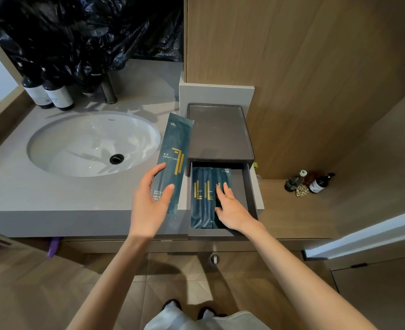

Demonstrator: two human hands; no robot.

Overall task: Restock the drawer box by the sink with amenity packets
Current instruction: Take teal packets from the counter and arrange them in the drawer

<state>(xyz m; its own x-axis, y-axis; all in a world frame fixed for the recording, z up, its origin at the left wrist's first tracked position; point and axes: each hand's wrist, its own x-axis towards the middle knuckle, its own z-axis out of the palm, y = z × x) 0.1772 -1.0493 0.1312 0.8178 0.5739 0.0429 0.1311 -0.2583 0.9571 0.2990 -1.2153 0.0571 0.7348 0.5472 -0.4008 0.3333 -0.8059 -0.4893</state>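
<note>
Packet pinched in my left hand, beside the open drawer.

My left hand [149,201] pinches the near end of a long teal comb packet [175,144] between thumb and fingers. My right hand [232,210] holds nothing; its nearly straight fingers press on the three teal packets [202,194] in the pulled-out drawer [249,186] of the dark drawer box [219,132]. Gripped at one end only, the packet could, I think, sag and catch the drawer's left wall, or land skewed across the others. It hangs over the counter [54,198] between sink [77,144] and box. Its long axis runs away from me, the far end leaning slightly toward the box, roughly parallel to the stored packets.
</note>
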